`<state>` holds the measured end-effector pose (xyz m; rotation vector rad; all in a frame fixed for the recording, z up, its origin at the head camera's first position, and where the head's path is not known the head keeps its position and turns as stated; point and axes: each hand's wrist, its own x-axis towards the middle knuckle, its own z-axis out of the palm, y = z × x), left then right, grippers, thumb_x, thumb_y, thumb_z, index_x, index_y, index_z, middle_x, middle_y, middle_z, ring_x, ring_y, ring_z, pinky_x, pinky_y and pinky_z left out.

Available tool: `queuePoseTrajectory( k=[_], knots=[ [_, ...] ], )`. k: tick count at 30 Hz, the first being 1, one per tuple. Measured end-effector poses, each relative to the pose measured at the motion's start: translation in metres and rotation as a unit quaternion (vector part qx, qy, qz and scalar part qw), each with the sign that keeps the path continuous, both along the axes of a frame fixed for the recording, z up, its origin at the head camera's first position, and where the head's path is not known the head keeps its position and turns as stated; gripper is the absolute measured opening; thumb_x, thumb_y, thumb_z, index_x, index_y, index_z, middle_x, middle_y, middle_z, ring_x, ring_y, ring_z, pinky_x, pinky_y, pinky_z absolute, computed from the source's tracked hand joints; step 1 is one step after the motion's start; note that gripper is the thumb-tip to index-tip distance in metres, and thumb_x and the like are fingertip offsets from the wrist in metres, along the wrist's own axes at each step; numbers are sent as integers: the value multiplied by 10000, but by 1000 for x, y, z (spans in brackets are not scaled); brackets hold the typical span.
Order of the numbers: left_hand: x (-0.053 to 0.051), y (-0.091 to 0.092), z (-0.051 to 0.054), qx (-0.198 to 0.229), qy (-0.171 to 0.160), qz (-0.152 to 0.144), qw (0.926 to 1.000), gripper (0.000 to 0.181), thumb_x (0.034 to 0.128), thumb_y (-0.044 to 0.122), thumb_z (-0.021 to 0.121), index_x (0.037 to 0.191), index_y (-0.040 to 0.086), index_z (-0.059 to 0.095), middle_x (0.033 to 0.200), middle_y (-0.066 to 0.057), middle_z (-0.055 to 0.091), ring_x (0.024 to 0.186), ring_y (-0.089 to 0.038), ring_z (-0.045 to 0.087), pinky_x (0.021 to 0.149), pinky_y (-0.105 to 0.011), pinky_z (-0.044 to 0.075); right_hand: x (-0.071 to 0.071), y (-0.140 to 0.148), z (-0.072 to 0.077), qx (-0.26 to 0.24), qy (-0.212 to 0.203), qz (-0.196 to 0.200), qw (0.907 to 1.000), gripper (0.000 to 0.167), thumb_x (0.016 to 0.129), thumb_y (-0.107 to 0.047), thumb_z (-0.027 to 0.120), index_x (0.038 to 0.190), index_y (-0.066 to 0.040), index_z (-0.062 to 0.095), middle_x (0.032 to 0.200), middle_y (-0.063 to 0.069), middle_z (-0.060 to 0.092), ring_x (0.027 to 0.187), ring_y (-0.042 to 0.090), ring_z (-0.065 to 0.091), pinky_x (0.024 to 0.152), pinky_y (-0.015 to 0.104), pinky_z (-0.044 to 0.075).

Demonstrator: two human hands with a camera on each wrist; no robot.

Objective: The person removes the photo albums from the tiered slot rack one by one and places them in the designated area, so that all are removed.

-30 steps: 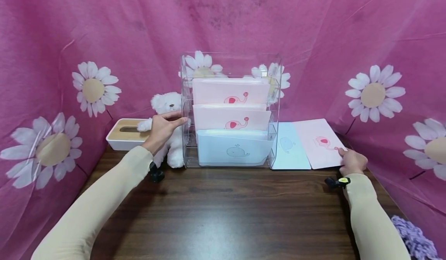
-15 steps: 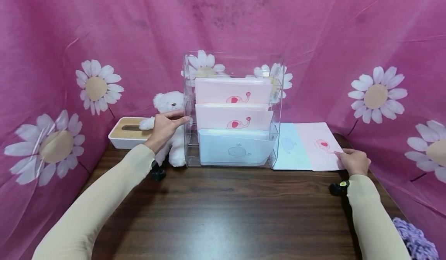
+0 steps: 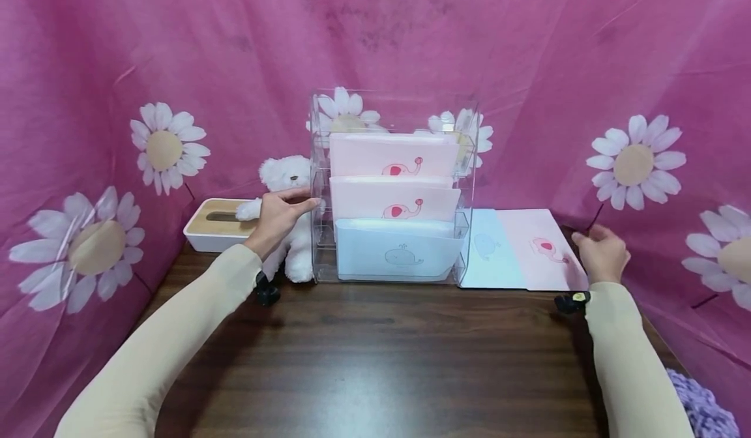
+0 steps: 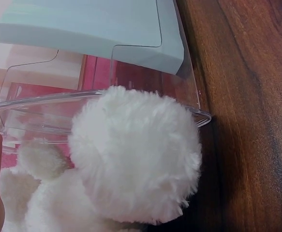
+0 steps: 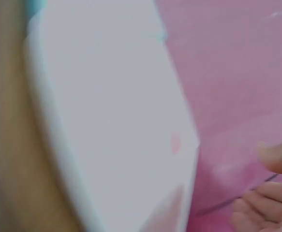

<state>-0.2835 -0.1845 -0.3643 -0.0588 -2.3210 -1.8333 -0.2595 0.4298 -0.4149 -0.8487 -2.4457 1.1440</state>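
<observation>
The right hand (image 3: 604,255) has moved off the corner of the pink folder (image 3: 540,239) to just beside its right edge: thumb apart, fingers loosely curled, nothing held. The pink folder, initially askew, lies straighter, partly over the blue folder (image 3: 488,268). The left hand (image 3: 276,223) remains at the clear rack's (image 3: 324,267) left side; grip cannot be determined.
</observation>
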Motion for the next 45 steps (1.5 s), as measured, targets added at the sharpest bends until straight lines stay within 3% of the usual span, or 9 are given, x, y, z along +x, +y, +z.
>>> queuePoseTrajectory(
  k=[3,6,11,16,20,24,28,37,45],
  knots=[
    [0,0,1,-28,-70,-28,10000,483,840,231,840,1265,41,711,1298,-161,705,1315,-212,588,971,-219,554,-12,-16,30,-1342,1369,-520,9801,563,912,-236,731,1451,-189,577,1417,-22,652,1333,102,553,1211,246,358],
    [0,0,1,-44,-76,-53,9999,487,843,223,838,1274,41,704,1313,-163,696,1327,-221,581,1013,-262,550,-23,-40,65,-2426,2619,-429,9331,522,861,-99,783,1361,-179,658,1263,-111,714,1147,0,633,1068,135,464],
    [1,0,0,-61,-107,-25,9999,493,844,233,839,1278,43,703,1300,-172,698,1308,-222,595,974,-208,551,-34,-92,121,-2940,4002,955,8627,444,816,46,784,1243,-51,711,1079,-29,738,1084,112,671,917,137,540],
    [1,0,-1,-18,-144,-41,9999,479,850,223,831,1277,44,705,1289,-175,704,1283,-220,607,901,-137,541,-39,-139,164,-2638,4325,2647,8205,527,784,58,806,1290,39,657,1145,26,748,1119,152,674,970,174,543],
    [1,0,-1,-5,-104,19,9999,472,843,207,835,1264,36,710,1293,-172,704,1289,-213,600,899,-133,535,-41,-170,182,-2140,3687,3802,8208,579,822,19,791,1367,40,595,1300,79,706,1220,184,633,1014,169,514],
    [2,-1,-1,-24,-138,-33,9999,487,844,219,837,1276,36,704,1281,-179,708,1254,-214,623,905,-141,544,-47,-194,186,-1374,2570,4440,8473,626,875,-28,760,1457,-33,529,1477,137,584,1362,224,550,1067,161,479],
    [1,0,1,-22,-146,-102,9998,495,849,235,835,1285,45,700,1273,-182,711,1164,-150,662,896,-143,554,-60,-210,184,-789,1768,4723,8599,674,894,-91,767,1506,-87,485,1547,171,502,1444,306,474,1109,186,462],
    [0,-2,-2,-66,-194,-79,9998,508,846,262,839,1291,58,699,1284,-174,708,1218,-186,638,896,-138,549,-81,-229,175,-548,1214,5235,8416,643,893,-110,775,1481,-72,516,1512,182,539,1399,315,525,932,111,533],
    [0,-1,0,-42,-166,-74,9998,513,842,263,842,1288,53,700,1288,-176,706,1254,-220,623,918,-163,549,-84,-239,169,-674,1111,5199,8443,625,900,-148,769,1479,-138,535,1507,107,565,1380,245,552,984,178,544]
  ],
)
